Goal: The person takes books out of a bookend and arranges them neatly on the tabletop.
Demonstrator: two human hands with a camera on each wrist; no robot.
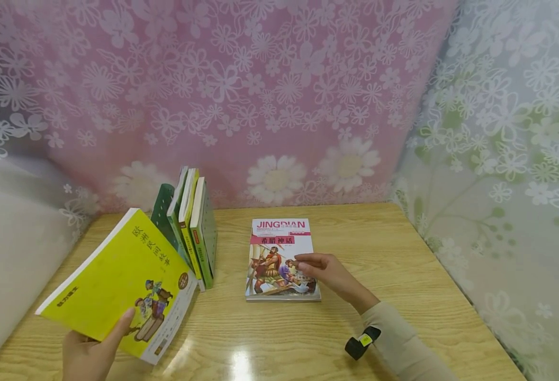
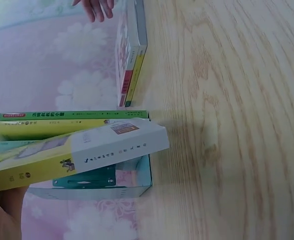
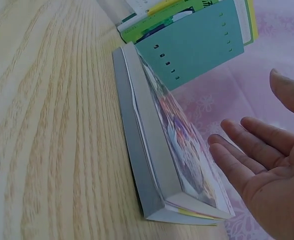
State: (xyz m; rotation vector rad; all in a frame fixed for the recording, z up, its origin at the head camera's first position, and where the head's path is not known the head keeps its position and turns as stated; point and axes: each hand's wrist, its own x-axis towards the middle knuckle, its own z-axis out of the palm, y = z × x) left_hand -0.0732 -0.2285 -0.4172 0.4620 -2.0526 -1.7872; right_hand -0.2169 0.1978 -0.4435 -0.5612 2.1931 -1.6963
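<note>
My left hand grips a yellow paperback book by its lower edge, thumb on the cover. The book is tilted and held in front of a green bookend with several upright books. In the left wrist view the yellow book overlaps these spines. My right hand hovers over the right edge of a white book with pictured warriors, lying flat. In the right wrist view the right hand's fingers are extended, apart from that book and holding nothing. Another book lies beneath it.
The books stand at the left of a wooden table, between perforated green bookend plates. A pink flowered curtain hangs behind the table, and a pale flowered one along the right. A black strap is on the right wrist.
</note>
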